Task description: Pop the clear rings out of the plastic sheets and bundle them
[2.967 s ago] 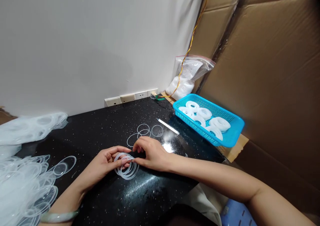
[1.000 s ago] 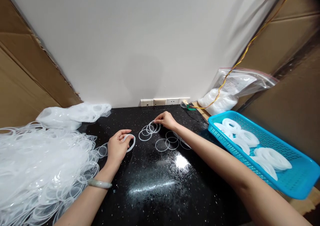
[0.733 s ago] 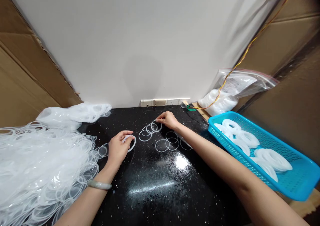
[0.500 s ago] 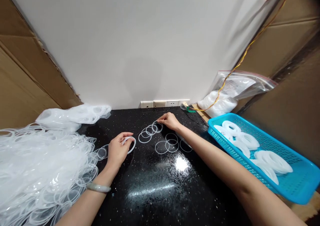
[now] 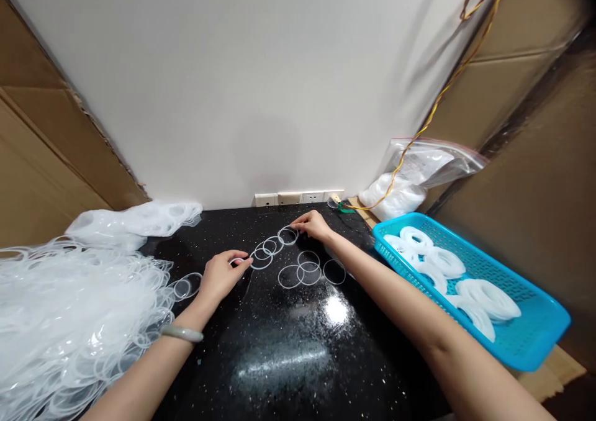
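My left hand point(image 5: 220, 277) lies on the black speckled countertop point(image 5: 279, 359), its fingertips pinching a clear ring point(image 5: 241, 261) at the left end of a row of overlapping rings point(image 5: 270, 245). Much of that ring is hidden by my fingers. My right hand point(image 5: 314, 225) sits at the far end of the row, with thumb and finger on a clear ring point(image 5: 287, 235). Below the row lies a separate group of thin rings point(image 5: 308, 251). A large heap of clear rings point(image 5: 65, 334) is just left of my left forearm, which wears a pale green bangle point(image 5: 181, 334).
A blue plastic basket point(image 5: 470, 290) holding bundled white rings stands at the right of the counter. Behind are wall sockets point(image 5: 298, 198) and a zip bag point(image 5: 410, 176) of white material crossed by a yellow wire. Cardboard sheets line both sides.
My left hand has moved its ring right, toward the row, and the ring now looks flatter. The view has turned slightly right, shifting the basket and counter left in the picture.
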{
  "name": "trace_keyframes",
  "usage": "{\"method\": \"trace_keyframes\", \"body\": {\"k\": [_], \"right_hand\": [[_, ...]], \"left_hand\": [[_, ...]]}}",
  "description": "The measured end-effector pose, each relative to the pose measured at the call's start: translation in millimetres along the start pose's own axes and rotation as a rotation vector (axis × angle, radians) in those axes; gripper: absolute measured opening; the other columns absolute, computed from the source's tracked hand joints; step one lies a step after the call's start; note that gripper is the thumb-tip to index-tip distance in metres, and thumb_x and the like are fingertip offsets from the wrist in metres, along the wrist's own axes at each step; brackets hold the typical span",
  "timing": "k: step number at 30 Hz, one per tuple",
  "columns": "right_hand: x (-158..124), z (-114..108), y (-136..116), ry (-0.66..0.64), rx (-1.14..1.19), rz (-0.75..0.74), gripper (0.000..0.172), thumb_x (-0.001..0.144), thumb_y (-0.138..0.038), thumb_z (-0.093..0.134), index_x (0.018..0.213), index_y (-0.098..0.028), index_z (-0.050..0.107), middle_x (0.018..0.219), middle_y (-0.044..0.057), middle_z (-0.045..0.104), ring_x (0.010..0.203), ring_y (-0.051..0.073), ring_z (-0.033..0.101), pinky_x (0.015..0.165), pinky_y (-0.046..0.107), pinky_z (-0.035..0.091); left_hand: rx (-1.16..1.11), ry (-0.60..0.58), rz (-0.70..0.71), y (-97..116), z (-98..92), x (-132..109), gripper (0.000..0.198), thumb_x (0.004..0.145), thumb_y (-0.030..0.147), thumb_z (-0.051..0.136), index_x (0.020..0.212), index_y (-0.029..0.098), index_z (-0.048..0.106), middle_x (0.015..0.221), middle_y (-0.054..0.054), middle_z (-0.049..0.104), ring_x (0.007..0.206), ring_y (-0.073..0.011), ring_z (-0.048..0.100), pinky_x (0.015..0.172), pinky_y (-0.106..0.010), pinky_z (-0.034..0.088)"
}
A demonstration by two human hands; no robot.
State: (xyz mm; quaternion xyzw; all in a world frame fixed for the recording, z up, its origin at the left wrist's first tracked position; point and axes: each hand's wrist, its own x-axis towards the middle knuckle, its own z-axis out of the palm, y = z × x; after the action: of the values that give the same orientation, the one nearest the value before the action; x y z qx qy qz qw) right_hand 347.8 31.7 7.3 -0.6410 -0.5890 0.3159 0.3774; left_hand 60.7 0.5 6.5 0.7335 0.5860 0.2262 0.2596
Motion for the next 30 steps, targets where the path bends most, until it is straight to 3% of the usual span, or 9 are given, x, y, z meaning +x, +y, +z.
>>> {"method": "trace_keyframes", "body": {"k": [4,7,15,17,21,26,30], "right_hand": [[-6,-1,-4,0.115,-0.045,-0.078,0.015,0.072,-0.018,0.072,0.084,-0.012,0.078,0.07,0.007,0.072,0.062,0.014,0.062,0.056,0.021,0.045],[-11,-1,-8,0.146,-0.054,-0.104,0.012,0.07,-0.014,0.071,0.08,-0.012,0.078,0.07,0.007,0.073,0.061,0.013,0.062,0.057,0.021,0.045],[-19,-16,-14,-0.022,0.296,0.014,0.013,0.076,-0.018,0.066,0.079,-0.009,0.073,0.061,0.006,0.068,0.04,0.005,0.046,0.037,0.017,0.032],[-18,-20,-12,-0.021,0.194,0.045,0.013,0.077,-0.018,0.065,0.08,-0.009,0.074,0.062,0.006,0.069,0.04,0.006,0.047,0.037,0.017,0.033],[-15,-24,0,0.105,-0.062,0.082,0.011,0.077,-0.015,0.064,0.077,-0.01,0.074,0.066,0.007,0.07,0.045,0.008,0.053,0.047,0.019,0.042],[-16,-22,10,0.221,-0.176,0.07,0.013,0.074,-0.015,0.067,0.084,-0.013,0.075,0.083,0.009,0.073,0.075,0.017,0.065,0.068,0.024,0.047],[-21,-8,-3,0.188,-0.309,-0.113,0.012,0.076,-0.019,0.067,0.086,-0.017,0.075,0.088,0.006,0.071,0.078,0.016,0.063,0.071,0.024,0.045]], "left_hand": [[0.179,-0.03,-0.052,22,-2.4,11,0.022,0.073,0.035,0.064,0.087,0.021,0.073,0.085,-0.005,0.074,0.081,-0.0215,0.067,0.065,-0.025,0.043],[0.237,-0.057,-0.085,35,-2.9,18,0.01,0.068,0.026,0.065,0.072,0.022,0.073,0.079,-0.006,0.073,0.08,-0.0248,0.067,0.06,-0.027,0.041],[0.265,-0.064,-0.096,34,-12.5,17,0.011,0.068,0.026,0.062,0.071,0.022,0.072,0.077,-0.005,0.073,0.078,-0.024,0.066,0.061,-0.027,0.04],[0.254,-0.054,-0.095,28,-14.9,16,0.012,0.069,0.027,0.062,0.072,0.021,0.072,0.078,-0.005,0.073,0.078,-0.0228,0.066,0.063,-0.026,0.041],[0.239,-0.038,-0.097,18,-17.1,16,0.014,0.071,0.028,0.062,0.075,0.02,0.073,0.078,-0.005,0.073,0.078,-0.0216,0.066,0.064,-0.025,0.042],[0.233,-0.023,-0.106,9,-18.2,18,0.015,0.071,0.028,0.062,0.073,0.018,0.073,0.076,-0.005,0.073,0.076,-0.0217,0.066,0.063,-0.024,0.042],[0.233,-0.018,-0.102,9,-19.7,15,0.015,0.072,0.03,0.062,0.072,0.02,0.072,0.077,-0.004,0.073,0.076,-0.0215,0.066,0.061,-0.024,0.041]]}}
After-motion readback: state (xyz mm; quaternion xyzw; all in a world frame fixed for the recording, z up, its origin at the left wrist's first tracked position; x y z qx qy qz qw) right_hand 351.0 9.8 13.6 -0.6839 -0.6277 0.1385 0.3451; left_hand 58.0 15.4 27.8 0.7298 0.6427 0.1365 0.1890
